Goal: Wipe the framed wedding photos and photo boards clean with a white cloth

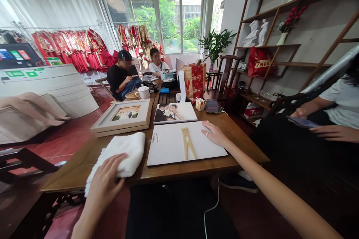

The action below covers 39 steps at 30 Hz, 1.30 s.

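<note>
My left hand [108, 175] is on a folded white towel [123, 151] near the front left edge of the table, fingers over its top and thumb by its near edge. My right hand [215, 134] lies with fingers stretched out on the right side of a white flat panel [165, 145] with small print at its left. On that panel rests a pale wooden A-shaped piece [186, 140] with an eared top, an oval hole and two legs. Behind the panel is a photo print of a couple [175, 112]. Framed pictures [140, 125] lie stacked behind the towel.
A white lidded mug [143, 91], paper bag [193, 82], small box [200, 104] and phone [214, 107] stand or lie farther back on the wooden table [241, 134]. Two people sit beyond. Another person [331, 119] holds a phone at right. A white cable [206, 213] hangs in front.
</note>
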Each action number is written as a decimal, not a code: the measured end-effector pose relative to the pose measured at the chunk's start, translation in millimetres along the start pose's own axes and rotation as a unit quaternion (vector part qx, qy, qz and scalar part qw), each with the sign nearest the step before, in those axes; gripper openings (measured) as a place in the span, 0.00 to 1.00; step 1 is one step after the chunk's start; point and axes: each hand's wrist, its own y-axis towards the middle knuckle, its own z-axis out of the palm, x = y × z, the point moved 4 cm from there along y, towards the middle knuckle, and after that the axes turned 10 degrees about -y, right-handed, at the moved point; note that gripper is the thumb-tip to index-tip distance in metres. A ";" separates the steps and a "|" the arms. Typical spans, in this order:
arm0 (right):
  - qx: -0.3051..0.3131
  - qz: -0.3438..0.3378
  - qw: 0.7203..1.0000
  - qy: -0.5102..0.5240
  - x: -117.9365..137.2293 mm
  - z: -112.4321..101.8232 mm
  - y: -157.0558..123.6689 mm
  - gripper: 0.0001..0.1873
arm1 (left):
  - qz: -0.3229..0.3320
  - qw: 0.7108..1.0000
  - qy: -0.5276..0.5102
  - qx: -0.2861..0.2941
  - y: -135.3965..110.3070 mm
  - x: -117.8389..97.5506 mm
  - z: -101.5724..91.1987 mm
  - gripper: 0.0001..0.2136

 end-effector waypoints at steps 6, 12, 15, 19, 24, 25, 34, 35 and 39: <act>-0.001 0.000 1.000 0.009 0.5 0.9 -0.1 0.23 | -0.005 0.986 0.016 -0.165 12.6 -13.6 -14.7 0.14; -0.013 -0.003 1.000 0.009 -1.3 1.1 -0.2 0.22 | 0.052 0.961 -0.037 -0.268 55.6 -49.6 -26.6 0.12; -0.013 -0.003 1.000 0.009 -1.8 1.5 -0.1 0.22 | 0.083 0.972 -0.064 -0.211 75.6 -65.9 -20.0 0.11; -0.012 0.002 1.000 0.011 -2.7 2.9 0.4 0.22 | 0.075 0.992 -0.089 -0.057 86.4 -79.6 1.5 0.14; -0.023 -0.003 0.999 0.034 -3.0 3.9 0.4 0.22 | 0.039 0.987 -0.110 0.115 85.3 -88.0 26.0 0.22; -0.024 -0.002 0.999 0.035 -2.9 3.8 0.3 0.22 | 0.027 0.985 -0.104 0.131 85.7 -88.1 27.4 0.24; -0.013 -0.002 1.000 0.019 0.1 1.9 -0.6 0.23 | 0.007 0.976 -0.071 0.206 102.7 -87.2 26.8 0.33; -0.014 -0.003 1.000 0.016 -0.1 2.0 -0.6 0.22 | 0.009 0.977 -0.073 0.199 102.8 -87.9 28.5 0.31; -0.020 -0.004 1.000 0.021 -2.2 3.0 -0.4 0.22 | 0.020 0.983 -0.088 0.162 96.1 -94.5 36.1 0.25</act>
